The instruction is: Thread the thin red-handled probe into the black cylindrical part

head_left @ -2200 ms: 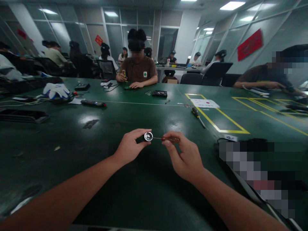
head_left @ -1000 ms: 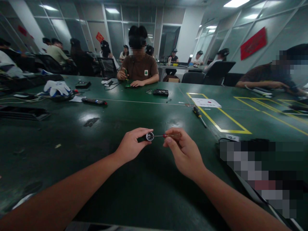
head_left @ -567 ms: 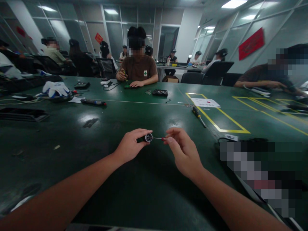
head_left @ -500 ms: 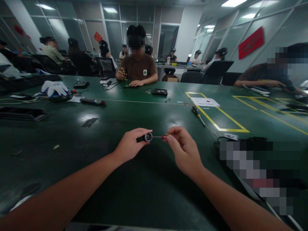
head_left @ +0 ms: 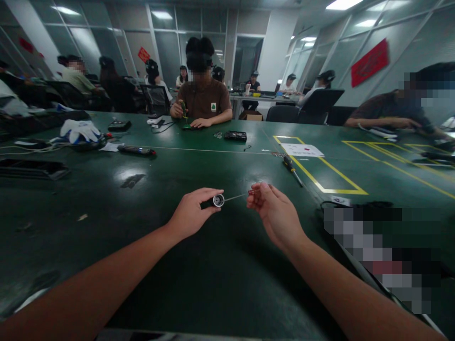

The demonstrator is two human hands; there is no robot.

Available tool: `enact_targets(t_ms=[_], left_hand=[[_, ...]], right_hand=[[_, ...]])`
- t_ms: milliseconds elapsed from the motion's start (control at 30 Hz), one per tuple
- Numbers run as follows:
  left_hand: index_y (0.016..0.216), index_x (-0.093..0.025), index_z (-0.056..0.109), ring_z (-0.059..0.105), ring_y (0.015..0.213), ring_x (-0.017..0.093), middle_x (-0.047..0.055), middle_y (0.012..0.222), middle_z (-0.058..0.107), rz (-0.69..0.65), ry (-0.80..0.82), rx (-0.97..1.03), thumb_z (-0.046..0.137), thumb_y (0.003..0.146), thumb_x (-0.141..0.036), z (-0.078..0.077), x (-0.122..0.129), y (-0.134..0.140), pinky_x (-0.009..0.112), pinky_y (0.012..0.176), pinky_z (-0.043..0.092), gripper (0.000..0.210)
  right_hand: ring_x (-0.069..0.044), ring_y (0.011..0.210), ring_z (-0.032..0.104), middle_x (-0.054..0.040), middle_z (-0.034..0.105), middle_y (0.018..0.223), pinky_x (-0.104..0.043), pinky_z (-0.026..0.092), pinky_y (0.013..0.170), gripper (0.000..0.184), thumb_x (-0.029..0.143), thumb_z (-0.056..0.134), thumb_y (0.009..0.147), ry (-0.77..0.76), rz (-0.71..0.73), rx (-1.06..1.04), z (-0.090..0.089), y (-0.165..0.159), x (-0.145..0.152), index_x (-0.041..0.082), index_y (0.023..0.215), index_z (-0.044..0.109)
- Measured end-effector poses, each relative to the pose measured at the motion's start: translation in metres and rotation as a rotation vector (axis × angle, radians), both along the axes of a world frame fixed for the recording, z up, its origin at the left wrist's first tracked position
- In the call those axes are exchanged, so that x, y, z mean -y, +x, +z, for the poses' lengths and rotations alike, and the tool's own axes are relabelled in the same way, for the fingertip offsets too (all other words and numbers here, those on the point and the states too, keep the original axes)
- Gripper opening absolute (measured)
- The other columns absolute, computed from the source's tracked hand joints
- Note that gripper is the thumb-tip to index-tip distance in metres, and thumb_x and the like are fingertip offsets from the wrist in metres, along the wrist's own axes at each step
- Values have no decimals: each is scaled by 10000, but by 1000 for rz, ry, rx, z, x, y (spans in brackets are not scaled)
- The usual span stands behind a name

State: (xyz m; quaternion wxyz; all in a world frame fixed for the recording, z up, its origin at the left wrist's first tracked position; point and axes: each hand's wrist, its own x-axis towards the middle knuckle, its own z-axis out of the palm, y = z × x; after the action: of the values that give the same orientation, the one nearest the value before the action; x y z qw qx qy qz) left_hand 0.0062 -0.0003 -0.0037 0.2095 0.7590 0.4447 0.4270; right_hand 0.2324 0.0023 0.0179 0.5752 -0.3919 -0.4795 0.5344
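Observation:
Between the thumb and fingers of my left hand (head_left: 192, 211) is a small black cylindrical part (head_left: 218, 201) with a silvery rim, its round end turned toward me. My right hand (head_left: 275, 208) is closed on the red handle of a thin screwdriver (head_left: 235, 197). The slim metal shaft slants down leftward to the rim of the cylinder; whether the tip is inside or only beside it I cannot tell. Both hands are above the green table (head_left: 199, 274).
A yellow-and-black screwdriver (head_left: 293, 170) lies ahead on the right, near a yellow tape outline (head_left: 343, 182) and a paper sheet (head_left: 303, 150). White gloves (head_left: 81, 131) and a dark pen-shaped tool (head_left: 137, 150) lie left. A co-worker (head_left: 202, 97) sits opposite.
My right hand has turned and lifted slightly, so the screwdriver's shaft now slopes instead of lying level. The left hand still holds the cylinder in nearly the same place.

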Motion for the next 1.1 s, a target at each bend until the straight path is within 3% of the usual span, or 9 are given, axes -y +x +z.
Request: enact_targets(t_ms=[167,433,533,700,833,967,1100], left_hand=[[1255,-249,710,666,1184,244,59,1258,725,26,-1,8,754,832,-150,1,1,-1,469,1083,504,437],[1238,-230,718,678,1163,243,68,1235,735,22,1,-4,760,818,-127,4,3,1,457,1068,512,435],[1228,-226,721,679,1159,241,68,1229,737,22,9,-6,763,811,-118,2,2,1,450,1066,512,433],[1219,-241,727,690,1132,239,64,1202,744,9,32,10,747,811,-105,-2,-1,0,445,1043,528,431],[1206,-244,735,693,1120,236,62,1191,747,3,37,16,740,811,-96,-3,-1,0,442,1037,533,422],[1215,-248,733,686,1138,235,57,1206,743,4,33,9,753,812,-105,-3,-1,-1,443,1055,521,428],[1209,-241,738,688,1131,231,59,1202,746,-7,26,0,760,812,-106,-3,-1,-1,437,1049,526,420]], right_hand=[[-184,817,691,-33,702,901,-359,567,797,295,497,572,990,280,-103,317,3,-3,14,222,1038,669],[-193,854,713,-32,727,902,-346,553,793,257,453,526,1030,347,-86,497,3,-4,19,231,1089,641],[-170,722,676,4,687,773,-316,515,709,249,429,492,1047,354,-21,563,4,-2,21,238,1129,628],[-173,732,644,5,653,778,-302,494,683,247,453,563,1006,396,141,562,8,-1,27,235,1077,654],[-173,721,621,4,616,735,-309,482,678,309,439,456,1050,385,74,571,6,-3,28,233,1033,684],[-188,787,684,-15,698,860,-324,531,718,177,368,576,984,282,-20,440,5,-6,25,234,1092,617],[-194,821,698,-32,716,878,-353,556,794,215,421,621,955,241,-22,344,5,-8,21,216,1013,641]])
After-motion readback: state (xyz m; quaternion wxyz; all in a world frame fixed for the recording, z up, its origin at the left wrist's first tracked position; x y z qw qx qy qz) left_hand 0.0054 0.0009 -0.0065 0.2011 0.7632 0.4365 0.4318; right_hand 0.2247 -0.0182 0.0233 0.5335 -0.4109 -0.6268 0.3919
